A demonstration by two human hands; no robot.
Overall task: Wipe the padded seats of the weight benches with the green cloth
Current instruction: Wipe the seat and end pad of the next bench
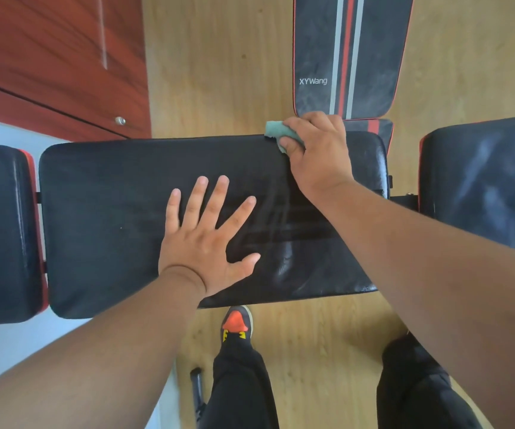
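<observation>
Green cloth [276,131] sits at the far edge of the long black padded seat [110,218], bunched under the right hand [316,153], whose fingers curl over it and press it to the pad's rim. Left hand [208,239] lies flat on the middle of the same pad, fingers spread wide and straight, holding nothing. Streaks show on the pad surface between the two hands. A shorter black pad with red trim [2,233] adjoins at the left; another dark pad [482,181] stands at the right. A second bench with grey and red stripes [347,54], marked XYWang, lies beyond on the wooden floor [219,63]. One orange-toed shoe [236,323] stands just beside the pad's near edge.
</observation>
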